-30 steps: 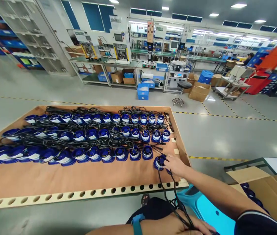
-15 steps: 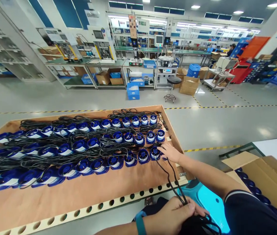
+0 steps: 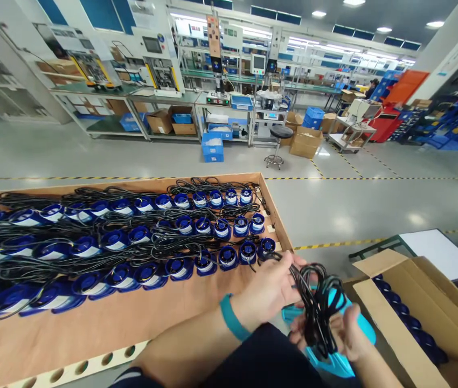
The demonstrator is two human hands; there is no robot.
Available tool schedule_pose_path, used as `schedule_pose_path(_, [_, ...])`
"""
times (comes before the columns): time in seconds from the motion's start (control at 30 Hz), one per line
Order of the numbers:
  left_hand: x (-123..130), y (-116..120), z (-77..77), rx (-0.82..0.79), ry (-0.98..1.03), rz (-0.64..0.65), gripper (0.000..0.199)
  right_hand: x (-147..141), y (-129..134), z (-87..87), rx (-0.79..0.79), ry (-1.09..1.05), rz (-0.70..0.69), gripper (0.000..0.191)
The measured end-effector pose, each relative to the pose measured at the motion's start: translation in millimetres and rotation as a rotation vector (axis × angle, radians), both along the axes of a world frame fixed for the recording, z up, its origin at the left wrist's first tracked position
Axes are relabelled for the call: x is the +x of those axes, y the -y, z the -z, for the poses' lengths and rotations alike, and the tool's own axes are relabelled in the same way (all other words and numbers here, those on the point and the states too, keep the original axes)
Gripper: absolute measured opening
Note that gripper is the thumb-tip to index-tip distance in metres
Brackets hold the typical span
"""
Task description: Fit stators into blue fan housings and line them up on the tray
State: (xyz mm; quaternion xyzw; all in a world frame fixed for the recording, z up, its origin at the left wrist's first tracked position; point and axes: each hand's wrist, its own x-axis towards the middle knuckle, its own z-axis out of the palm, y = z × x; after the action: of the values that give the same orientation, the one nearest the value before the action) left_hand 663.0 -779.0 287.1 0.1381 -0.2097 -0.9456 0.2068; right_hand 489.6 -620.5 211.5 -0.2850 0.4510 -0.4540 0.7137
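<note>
My left hand (image 3: pixel 271 285), with a teal band on its wrist, grips the black cable near the right end of the wooden tray (image 3: pixel 144 302). A looped bundle of black cable (image 3: pixel 320 307) hangs to the right, between both hands. My right hand (image 3: pixel 348 334) is under and around the bundle's right side, fingers curled on it. Rows of round blue parts (image 3: pixel 228 256) with white labels stand in the tray, black cables lying between them. The blue part (image 3: pixel 267 247) at the right end of the front row is nearest my left hand.
An open cardboard box (image 3: pixel 427 307) with blue parts stands at the right, beside a white-topped table (image 3: pixel 441 250). A turquoise stool (image 3: pixel 338 361) is below my hands. Across the aisle are workbenches and a round stool (image 3: pixel 281 132). A person's foot shows far right.
My right hand has left the front row's end and moved to the cable bundle. My left hand has moved up toward the tray with the cable. Another blue part now stands at the row's end.
</note>
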Motion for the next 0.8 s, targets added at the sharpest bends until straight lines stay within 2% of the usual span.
schedule_pose_path(0.03, [-6.4,10.8,-0.3,-0.015,0.030,0.006,0.041,10.8,-9.1,-5.1,-0.001,0.001,-0.022,0.100])
schedule_pose_path(0.1, [-17.6,31.9,1.5,-0.043,0.096,0.031,0.041,27.8,-9.1,-19.7,0.023,-0.108,-0.030,0.078])
schedule_pose_path(0.17, [-21.5,48.6,6.1,-0.086,0.117,0.042,0.050,31.6,9.6,-40.5,0.045,-0.292,-0.012,0.054])
schedule_pose_path(0.23, [-13.9,56.4,14.1,-0.223,0.102,0.017,0.070,21.6,37.9,-64.4,-0.008,-0.486,0.034,0.048])
schedule_pose_path(0.27, [-6.0,56.5,20.3,-0.358,0.111,-0.024,0.079,13.5,53.4,-76.3,-0.048,-0.578,0.063,0.048])
schedule_pose_path(0.33, [13.1,51.2,39.0,-0.796,0.194,-0.128,0.086,-3.4,85.2,-97.7,-0.115,-0.757,0.132,0.047])
schedule_pose_path(0.37, [21.5,47.5,51.9,-1.099,0.271,-0.194,0.079,-10.2,101.3,-107.0,-0.140,-0.843,0.161,0.046])
schedule_pose_path(0.43, [29.6,43.3,82.3,-1.752,0.350,-0.150,0.072,-18.3,133.7,-122.2,-0.195,-1.023,0.181,0.043])
schedule_pose_path(0.47, [28.3,44.0,98.3,-2.017,0.402,-0.120,0.071,-19.2,149.8,-128.2,-0.239,-1.122,0.174,0.042])
schedule_pose_path(0.5, [23.8,46.9,113.6,-2.215,0.476,-0.095,0.074,-18.0,165.6,-133.1,-0.294,-1.221,0.150,0.041])
schedule_pose_path(0.53, [16.9,52.0,127.6,-2.344,0.572,-0.091,0.077,-15.0,181.1,-136.8,-0.358,-1.309,0.108,0.039])
schedule_pose_path(0.6, [0.9,66.5,150.5,-2.433,0.787,-0.135,0.084,-4.0,210.8,-140.0,-0.489,-1.416,-0.031,0.035])
schedule_pose_path(0.67, [-11.5,81.6,166.4,-2.422,0.918,-0.149,0.090,12.0,239.3,-136.0,-0.619,-1.425,-0.236,0.029])
schedule_pose_path(0.73, [-17.3,92.1,176.2,-2.380,0.968,-0.140,0.093,31.5,266.5,-123.2,-0.734,-1.412,-0.440,0.020])
schedule_pose_path(0.8, [-18.1,96.4,181.7,-2.309,0.996,-0.136,0.094,52.5,291.3,-102.0,-0.805,-1.444,-0.602,0.017])
